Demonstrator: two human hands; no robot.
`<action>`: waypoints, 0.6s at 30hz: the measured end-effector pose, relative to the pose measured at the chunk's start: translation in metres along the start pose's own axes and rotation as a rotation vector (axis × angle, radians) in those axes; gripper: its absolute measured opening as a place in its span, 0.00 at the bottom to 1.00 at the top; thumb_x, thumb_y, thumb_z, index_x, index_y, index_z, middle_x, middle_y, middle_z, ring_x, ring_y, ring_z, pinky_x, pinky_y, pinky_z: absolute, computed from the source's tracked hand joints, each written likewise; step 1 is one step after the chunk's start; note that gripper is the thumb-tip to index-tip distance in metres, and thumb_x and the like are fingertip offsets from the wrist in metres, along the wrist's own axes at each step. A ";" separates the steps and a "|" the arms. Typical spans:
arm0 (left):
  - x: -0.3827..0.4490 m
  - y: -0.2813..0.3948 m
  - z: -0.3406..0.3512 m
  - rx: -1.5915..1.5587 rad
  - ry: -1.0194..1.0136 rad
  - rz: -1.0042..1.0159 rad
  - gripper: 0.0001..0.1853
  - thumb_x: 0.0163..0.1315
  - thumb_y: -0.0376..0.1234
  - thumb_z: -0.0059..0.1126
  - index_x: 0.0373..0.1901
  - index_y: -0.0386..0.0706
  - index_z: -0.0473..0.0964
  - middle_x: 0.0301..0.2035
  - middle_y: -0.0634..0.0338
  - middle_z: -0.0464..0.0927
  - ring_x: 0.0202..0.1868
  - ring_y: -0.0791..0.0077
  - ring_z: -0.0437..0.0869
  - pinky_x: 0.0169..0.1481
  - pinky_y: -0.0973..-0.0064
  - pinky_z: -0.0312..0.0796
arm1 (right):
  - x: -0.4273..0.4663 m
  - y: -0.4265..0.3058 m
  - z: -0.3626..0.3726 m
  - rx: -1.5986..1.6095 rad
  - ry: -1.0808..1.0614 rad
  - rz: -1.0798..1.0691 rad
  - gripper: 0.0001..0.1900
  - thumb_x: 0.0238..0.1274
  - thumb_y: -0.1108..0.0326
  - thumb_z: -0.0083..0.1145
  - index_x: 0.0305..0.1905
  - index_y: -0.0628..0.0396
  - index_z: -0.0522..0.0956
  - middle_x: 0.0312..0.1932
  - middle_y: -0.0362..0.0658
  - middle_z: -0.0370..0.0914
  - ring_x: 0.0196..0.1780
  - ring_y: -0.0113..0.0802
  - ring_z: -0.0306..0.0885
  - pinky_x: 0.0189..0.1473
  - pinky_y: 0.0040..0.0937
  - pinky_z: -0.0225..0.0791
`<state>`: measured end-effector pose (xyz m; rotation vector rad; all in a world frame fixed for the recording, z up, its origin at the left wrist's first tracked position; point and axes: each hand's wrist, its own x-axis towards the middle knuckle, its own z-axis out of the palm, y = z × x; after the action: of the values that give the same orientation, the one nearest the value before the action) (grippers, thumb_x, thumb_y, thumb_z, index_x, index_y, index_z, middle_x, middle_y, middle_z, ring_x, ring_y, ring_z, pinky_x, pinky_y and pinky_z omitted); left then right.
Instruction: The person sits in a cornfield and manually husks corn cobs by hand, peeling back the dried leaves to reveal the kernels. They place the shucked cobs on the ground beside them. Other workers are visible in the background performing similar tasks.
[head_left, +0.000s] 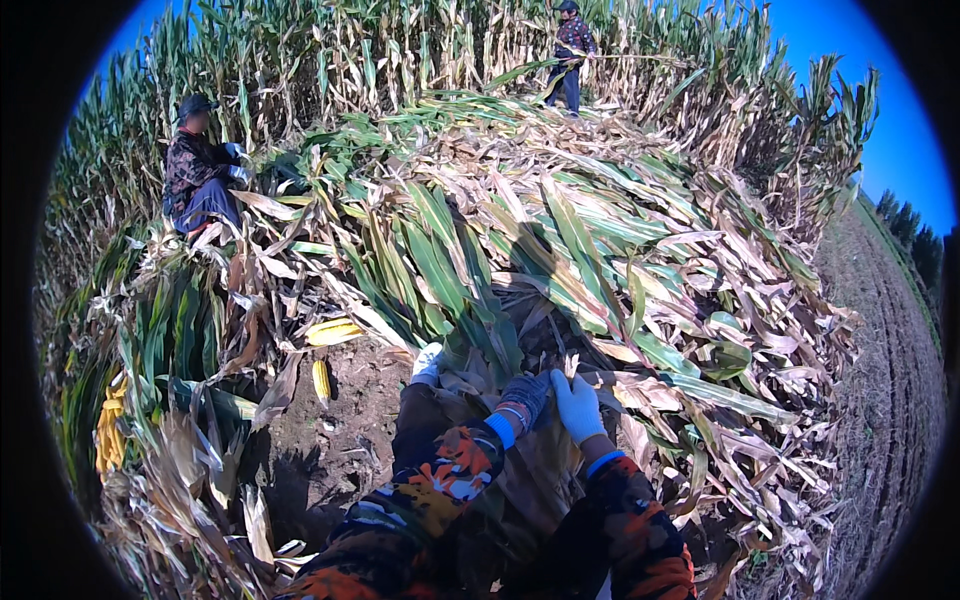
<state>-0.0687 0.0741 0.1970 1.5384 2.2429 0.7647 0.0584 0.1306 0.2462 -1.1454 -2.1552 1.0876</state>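
Observation:
My left hand, in a dark-looking glove in shadow, is close beside my right hand in a white glove, low at the centre. Both are at dry corn leaves and husks; whether the fingers grip a stalk or an ear is too small to tell. Cut corn stalks with long green and dry leaves fan out ahead of my hands. To the left, a bare yellow corn cob lies on the soil, and a partly husked ear rests just above it.
One person sits at the left edge of the cut stalks; another stands at the back holding a stalk. Standing corn rises behind them. A bundle of yellow rope or cobs is at far left, a harvested field at right.

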 end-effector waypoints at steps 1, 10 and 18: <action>-0.003 0.007 -0.007 0.033 -0.032 0.047 0.19 0.64 0.40 0.51 0.56 0.47 0.70 0.32 0.46 0.81 0.33 0.49 0.84 0.36 0.58 0.76 | 0.001 0.004 -0.001 0.030 -0.004 -0.002 0.29 0.67 0.45 0.46 0.42 0.69 0.76 0.38 0.68 0.77 0.47 0.63 0.75 0.49 0.49 0.68; -0.009 0.016 -0.017 0.120 -0.031 0.081 0.21 0.63 0.35 0.50 0.59 0.49 0.68 0.33 0.43 0.81 0.35 0.46 0.83 0.38 0.55 0.75 | 0.007 0.024 0.006 0.047 0.090 -0.106 0.25 0.69 0.52 0.43 0.36 0.69 0.76 0.34 0.66 0.77 0.43 0.64 0.75 0.45 0.51 0.65; -0.007 0.004 -0.011 -0.079 -0.044 0.051 0.19 0.71 0.46 0.41 0.52 0.46 0.73 0.25 0.48 0.81 0.26 0.55 0.84 0.31 0.59 0.75 | 0.000 0.019 0.006 0.151 0.180 -0.064 0.22 0.69 0.56 0.46 0.30 0.69 0.76 0.29 0.63 0.76 0.37 0.60 0.76 0.41 0.49 0.66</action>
<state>-0.0684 0.0663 0.2080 1.5647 2.1238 0.8156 0.0627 0.1348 0.2272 -1.0558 -1.9246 1.0572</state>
